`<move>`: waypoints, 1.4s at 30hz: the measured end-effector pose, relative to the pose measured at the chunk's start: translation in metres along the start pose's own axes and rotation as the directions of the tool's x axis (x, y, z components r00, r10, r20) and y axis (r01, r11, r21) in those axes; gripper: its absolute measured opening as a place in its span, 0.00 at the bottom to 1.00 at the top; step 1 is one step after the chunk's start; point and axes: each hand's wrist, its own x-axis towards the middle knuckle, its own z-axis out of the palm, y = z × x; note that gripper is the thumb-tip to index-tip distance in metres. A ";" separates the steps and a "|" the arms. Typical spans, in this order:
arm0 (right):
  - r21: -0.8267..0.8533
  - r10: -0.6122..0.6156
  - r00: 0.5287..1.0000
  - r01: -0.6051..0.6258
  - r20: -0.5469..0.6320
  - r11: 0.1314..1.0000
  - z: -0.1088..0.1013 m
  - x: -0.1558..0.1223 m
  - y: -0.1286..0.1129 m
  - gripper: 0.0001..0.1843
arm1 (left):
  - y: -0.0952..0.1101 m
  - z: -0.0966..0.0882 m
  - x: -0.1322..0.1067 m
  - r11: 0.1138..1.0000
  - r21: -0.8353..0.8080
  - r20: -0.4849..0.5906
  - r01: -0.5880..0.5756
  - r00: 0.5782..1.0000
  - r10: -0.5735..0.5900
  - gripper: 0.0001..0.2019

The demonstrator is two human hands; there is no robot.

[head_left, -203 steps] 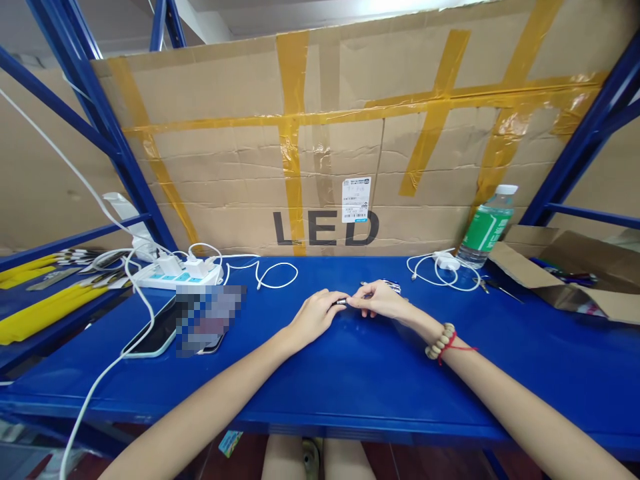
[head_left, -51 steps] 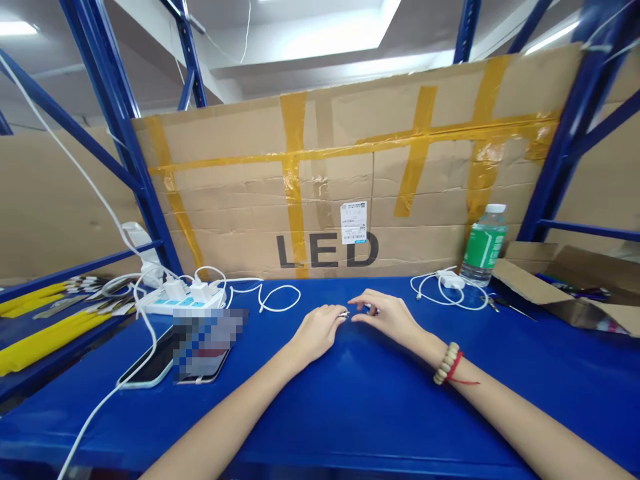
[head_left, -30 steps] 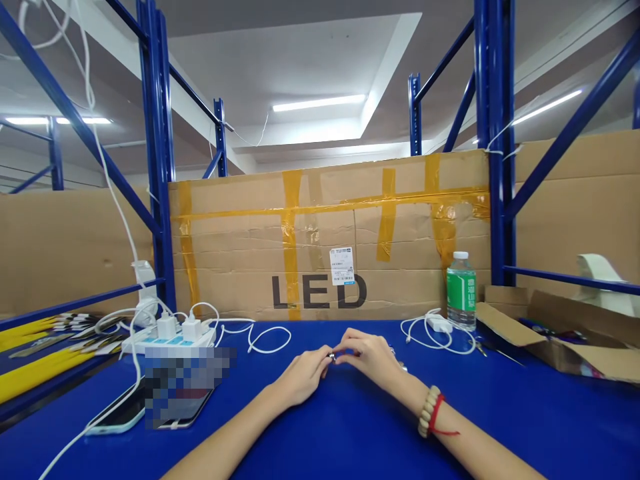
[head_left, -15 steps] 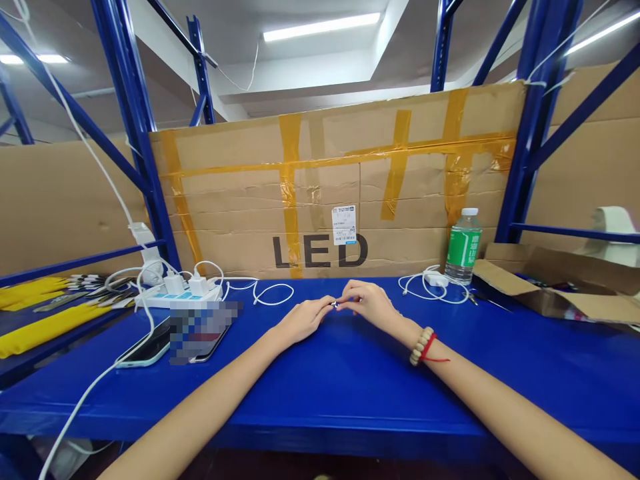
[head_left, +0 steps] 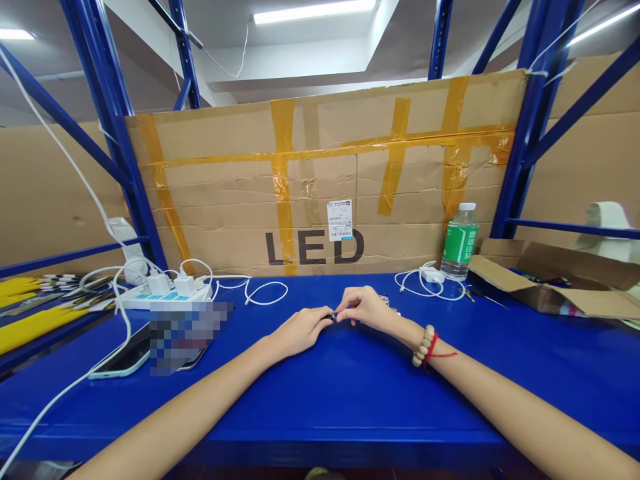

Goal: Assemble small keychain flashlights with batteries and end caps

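Observation:
Both hands meet over the middle of the blue tabletop (head_left: 320, 393). Between their fingertips is a small dark, shiny piece (head_left: 332, 317), too small to name. My left hand (head_left: 300, 332) pinches it from the left, thumb and forefinger closed. From the right, my right hand (head_left: 364, 308) has its thumb and forefinger pressed together at the same piece. A beaded bracelet with a red string (head_left: 425, 347) circles my right wrist. Just behind the right hand, some small shiny items (head_left: 385, 299) show in part; the hand hides the rest.
On the left are a power strip (head_left: 167, 297) with white chargers, cables and a phone (head_left: 123, 353) beside a blurred patch. A water bottle (head_left: 459, 241), a white cable (head_left: 433, 275) and an open cardboard box (head_left: 555, 280) stand right. A taped cardboard sheet (head_left: 230, 200) closes the back.
The view has shifted slightly, so the surroundings sit further left. The fingers have changed position a little around the small piece, and shiny items now show behind my right hand.

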 end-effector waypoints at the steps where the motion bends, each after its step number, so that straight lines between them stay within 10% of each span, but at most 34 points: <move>1: 0.013 0.013 1.000 -0.014 0.011 1.000 0.000 0.000 0.000 0.17 | 0.000 0.000 0.000 1.000 0.009 0.004 -0.007 1.000 0.006 0.12; 24: 0.076 0.143 0.976 -0.132 -0.165 0.988 0.013 0.006 0.005 0.15 | -0.004 0.000 0.009 0.999 -0.034 -0.182 0.023 0.983 -0.029 0.12; 42: 0.225 0.265 0.960 -0.241 -0.085 0.944 0.013 0.002 -0.003 0.19 | 0.000 -0.003 0.005 0.997 0.076 -0.150 0.030 0.988 -0.018 0.12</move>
